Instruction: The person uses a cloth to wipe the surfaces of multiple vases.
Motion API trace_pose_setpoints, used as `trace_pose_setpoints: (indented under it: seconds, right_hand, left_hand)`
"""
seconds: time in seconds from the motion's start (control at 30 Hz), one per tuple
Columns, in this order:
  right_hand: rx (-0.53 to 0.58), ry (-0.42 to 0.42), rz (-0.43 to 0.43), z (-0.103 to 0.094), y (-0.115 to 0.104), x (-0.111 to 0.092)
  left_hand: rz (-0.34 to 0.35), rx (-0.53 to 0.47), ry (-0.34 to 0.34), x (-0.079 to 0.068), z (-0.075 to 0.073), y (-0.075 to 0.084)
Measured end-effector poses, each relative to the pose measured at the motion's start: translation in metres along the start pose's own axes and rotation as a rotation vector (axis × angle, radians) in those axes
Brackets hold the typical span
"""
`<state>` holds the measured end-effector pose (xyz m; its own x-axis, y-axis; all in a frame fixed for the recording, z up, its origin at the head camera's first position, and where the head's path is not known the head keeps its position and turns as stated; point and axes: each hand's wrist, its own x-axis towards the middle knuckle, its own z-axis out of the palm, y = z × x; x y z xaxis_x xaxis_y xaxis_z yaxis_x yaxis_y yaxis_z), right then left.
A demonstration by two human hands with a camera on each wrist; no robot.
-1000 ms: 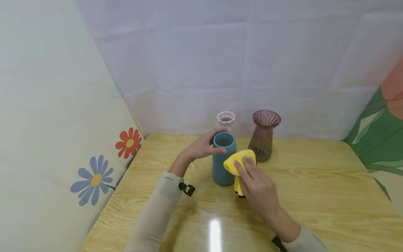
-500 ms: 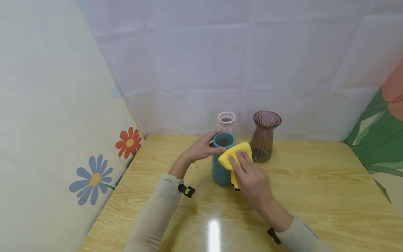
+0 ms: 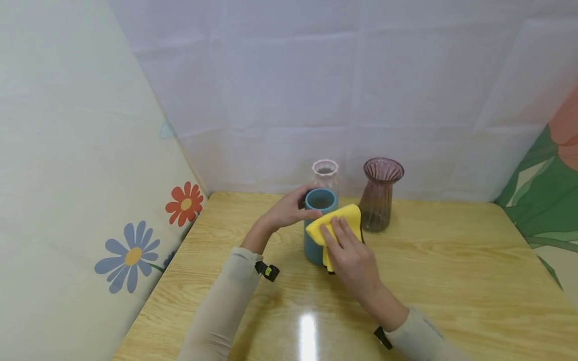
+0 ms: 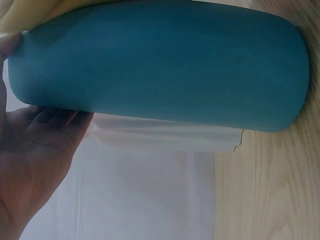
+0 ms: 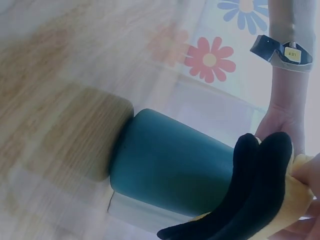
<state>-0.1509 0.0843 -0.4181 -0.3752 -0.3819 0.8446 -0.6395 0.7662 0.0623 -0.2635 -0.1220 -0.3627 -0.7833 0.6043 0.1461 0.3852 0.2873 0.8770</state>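
A blue vase (image 3: 312, 248) stands upright on the wooden table. My left hand (image 3: 289, 208) grips it near the rim from the left, thumb in front and fingers behind; the left wrist view shows the vase's smooth side (image 4: 165, 70) and that palm beside it. In my right hand (image 3: 354, 260) is a folded yellow cloth (image 3: 336, 225) with a dark edge, pressed against the vase's upper right front. The cloth's black trim (image 5: 260, 185) hangs over the vase in the right wrist view. The cloth hides part of the vase's front.
Just behind the blue vase stands a pale pink vase (image 3: 325, 173) with a scalloped rim. A purple ribbed glass vase (image 3: 378, 200) is close by at the back right. White sheeting (image 3: 280, 100) hangs along the table's (image 3: 451, 265) far edge.
My right hand has shifted left with the yellow cloth, bringing it across the front of the blue vase. The left hand keeps its hold, and the vase has stayed almost in place.
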Motion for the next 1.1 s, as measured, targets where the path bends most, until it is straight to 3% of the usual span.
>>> trace_pose_setpoints:
  seconds: [1.1]
  right_hand:
    - [0.036,-0.106,0.017,0.008,-0.011,-0.024]
  left_hand:
    - [0.001,0.038,0.014,0.002,0.001,-0.005]
